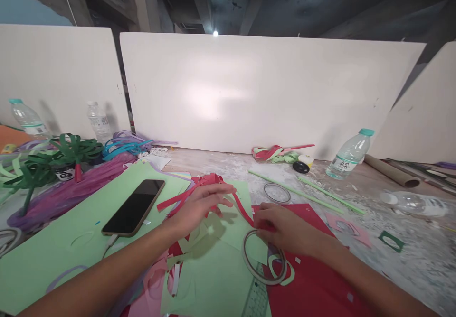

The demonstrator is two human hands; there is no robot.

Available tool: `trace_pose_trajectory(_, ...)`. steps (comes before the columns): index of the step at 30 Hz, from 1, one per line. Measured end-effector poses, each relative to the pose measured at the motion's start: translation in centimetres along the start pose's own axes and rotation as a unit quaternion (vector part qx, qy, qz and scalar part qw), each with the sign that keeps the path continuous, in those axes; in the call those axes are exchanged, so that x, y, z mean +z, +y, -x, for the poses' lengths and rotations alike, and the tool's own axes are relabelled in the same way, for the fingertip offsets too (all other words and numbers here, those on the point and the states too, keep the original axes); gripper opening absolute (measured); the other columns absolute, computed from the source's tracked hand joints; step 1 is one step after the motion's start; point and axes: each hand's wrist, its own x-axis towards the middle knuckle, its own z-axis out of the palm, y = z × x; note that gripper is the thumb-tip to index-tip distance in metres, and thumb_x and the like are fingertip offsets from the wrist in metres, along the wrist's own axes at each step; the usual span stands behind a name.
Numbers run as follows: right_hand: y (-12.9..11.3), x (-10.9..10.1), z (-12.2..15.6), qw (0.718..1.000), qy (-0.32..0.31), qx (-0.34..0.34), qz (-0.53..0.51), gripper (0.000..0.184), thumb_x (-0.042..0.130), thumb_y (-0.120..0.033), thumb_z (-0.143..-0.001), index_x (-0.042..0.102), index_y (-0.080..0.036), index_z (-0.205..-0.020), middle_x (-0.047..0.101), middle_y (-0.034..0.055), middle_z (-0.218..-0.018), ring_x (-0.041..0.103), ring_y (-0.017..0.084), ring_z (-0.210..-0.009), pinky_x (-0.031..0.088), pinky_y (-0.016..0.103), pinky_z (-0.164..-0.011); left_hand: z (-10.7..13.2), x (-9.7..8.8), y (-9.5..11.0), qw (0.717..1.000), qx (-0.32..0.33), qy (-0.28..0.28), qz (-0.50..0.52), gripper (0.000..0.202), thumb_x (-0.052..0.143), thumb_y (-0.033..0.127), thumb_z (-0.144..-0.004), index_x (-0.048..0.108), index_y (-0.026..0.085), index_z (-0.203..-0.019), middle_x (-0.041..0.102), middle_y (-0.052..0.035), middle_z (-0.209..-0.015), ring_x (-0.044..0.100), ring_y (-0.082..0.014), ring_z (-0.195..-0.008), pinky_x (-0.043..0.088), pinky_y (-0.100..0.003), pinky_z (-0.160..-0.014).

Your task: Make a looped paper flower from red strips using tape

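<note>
Near the middle of the table my left hand (201, 205) is held with its fingers stretched out and apart, over a bundle of looped red paper strips (211, 179). It partly covers the bundle, and I cannot tell whether it touches it. One red strip (243, 209) runs from there to my right hand (280, 227), whose fingers are closed on its end. Just below the right hand lies a roll of tape (246, 256), ring-shaped, on light green paper (213, 279) and red paper (306, 279). A green ruler (257, 293) shows partly under the tape.
A phone (134, 208) with a cable lies on green paper at left. Green paper flowers (76, 151) stand beyond it. Green strips (295, 191), another ring (277, 192) and a water bottle (351, 155) lie or stand at right. White panels (270, 89) close off the back.
</note>
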Motion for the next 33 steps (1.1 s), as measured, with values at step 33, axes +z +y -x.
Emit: trace_pose_trajectory(33,-0.1,0.6,-0.3,0.854,0.043,0.045,-0.517,0.02,0.07,-0.031,-0.077,0.069,-0.019,-0.093,0.065,0.0029,-0.081,0.059,0.014,-0.071,0.045,0.025,-0.063,0.0,0.1,-1.4,0.989,-0.054,-0.021,-0.139,0.03,0.059,0.042,-0.081,0.07,0.015,-0.088,0.064,-0.0037,-0.076,0.056,-0.0135,-0.068,0.047,-0.022,-0.058)
